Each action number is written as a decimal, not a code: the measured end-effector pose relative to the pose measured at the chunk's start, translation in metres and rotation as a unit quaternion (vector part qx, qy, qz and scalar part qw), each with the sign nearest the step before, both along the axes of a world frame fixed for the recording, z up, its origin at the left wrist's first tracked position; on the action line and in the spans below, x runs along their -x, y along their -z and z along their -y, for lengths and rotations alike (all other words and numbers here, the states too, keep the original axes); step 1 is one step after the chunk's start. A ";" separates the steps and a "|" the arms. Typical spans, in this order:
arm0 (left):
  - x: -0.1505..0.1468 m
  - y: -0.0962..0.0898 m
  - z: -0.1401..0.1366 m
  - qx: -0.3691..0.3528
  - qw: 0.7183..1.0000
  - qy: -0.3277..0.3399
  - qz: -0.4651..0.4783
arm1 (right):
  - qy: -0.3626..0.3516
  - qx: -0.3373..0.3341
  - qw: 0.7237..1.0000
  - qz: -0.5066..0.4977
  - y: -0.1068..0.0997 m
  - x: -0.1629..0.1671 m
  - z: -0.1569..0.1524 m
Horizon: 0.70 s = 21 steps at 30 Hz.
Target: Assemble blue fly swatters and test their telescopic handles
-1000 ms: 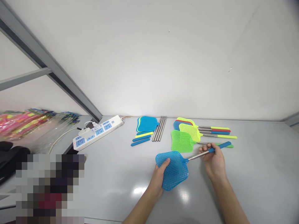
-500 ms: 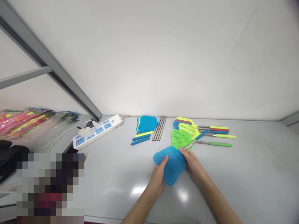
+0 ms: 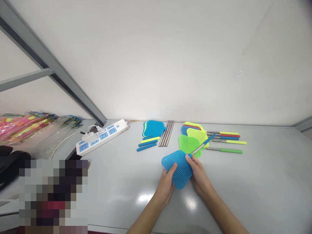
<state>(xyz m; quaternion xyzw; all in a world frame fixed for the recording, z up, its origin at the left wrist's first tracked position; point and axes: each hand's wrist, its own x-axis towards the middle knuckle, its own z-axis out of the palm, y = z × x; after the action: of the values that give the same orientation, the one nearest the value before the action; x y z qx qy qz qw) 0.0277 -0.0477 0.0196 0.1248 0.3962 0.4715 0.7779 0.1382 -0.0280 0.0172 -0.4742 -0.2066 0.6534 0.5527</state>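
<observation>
Between both hands is a blue fly swatter (image 3: 179, 167), its mesh head tilted toward me and its metal rod with a blue grip pointing up to the right. My left hand (image 3: 167, 183) is closed on the left part of the mesh, thumb on top. My right hand (image 3: 198, 169) pinches the neck where the head meets the rod. Just beyond, a green fly swatter (image 3: 188, 144) lies on the table, partly covered by the held rod. A yellow fly swatter (image 3: 196, 134) and several others lie behind it, handles to the right.
Farther back lie blue and yellow swatter heads (image 3: 153, 128), several metal rods (image 3: 166, 134) and loose grips (image 3: 147, 145). A white power strip (image 3: 102, 138) with plugs sits left. Plastic-bagged items (image 3: 26, 128) are at the far left, beside a metal frame (image 3: 46, 61).
The held swatter has shifted slightly up and right, its handle now steeper. My right thumb now rests over the neck; my left hand keeps its hold on the mesh.
</observation>
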 end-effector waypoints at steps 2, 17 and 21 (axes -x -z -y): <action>0.000 -0.002 0.000 -0.013 1.000 0.013 -0.001 | 0.017 0.000 1.000 0.002 0.000 -0.001 0.000; 0.000 0.005 0.000 -0.064 0.994 0.059 -0.060 | 0.052 0.037 0.998 0.012 -0.004 -0.003 -0.003; -0.001 0.009 0.001 -0.071 0.993 0.063 -0.073 | 0.052 0.046 0.998 -0.002 0.002 -0.005 -0.003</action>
<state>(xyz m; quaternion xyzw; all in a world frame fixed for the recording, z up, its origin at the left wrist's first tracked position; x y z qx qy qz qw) 0.0288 -0.0486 0.0106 0.2387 0.4088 0.4379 0.7643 0.1427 -0.0252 0.0152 -0.5076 -0.1501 0.6338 0.5640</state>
